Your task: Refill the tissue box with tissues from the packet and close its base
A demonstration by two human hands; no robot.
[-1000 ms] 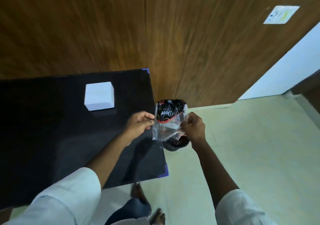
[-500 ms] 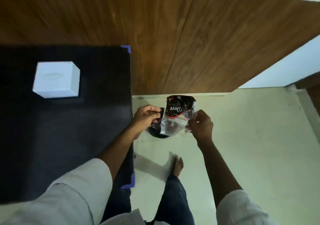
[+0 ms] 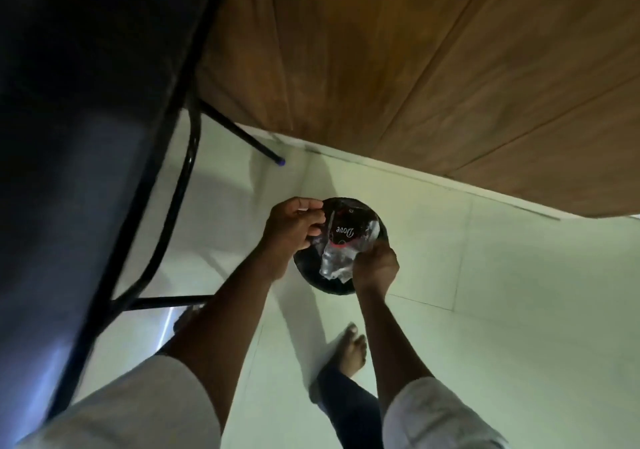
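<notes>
Hands [image 3: 294, 228] grip packet [image 3: 341, 240] — seemingly empty.

We were indoors, likely a home or small office room: pale tiled floor [image 3: 502, 310], wood-panelled wall [image 3: 381, 67], black metal-framed table [image 3: 86, 137] along the left, small black bin [image 3: 313, 277] on the floor, and a bare foot [image 3: 351, 351].

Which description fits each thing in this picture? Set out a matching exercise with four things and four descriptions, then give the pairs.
Things:
1. packet
2. bin
3. wall
4. foot

Descriptions:
A. brown wood panels
B. bare, on the floor
C. held by left hand and right hand
D. black, round, under the packet

Pairs: 1-C, 2-D, 3-A, 4-B
</notes>
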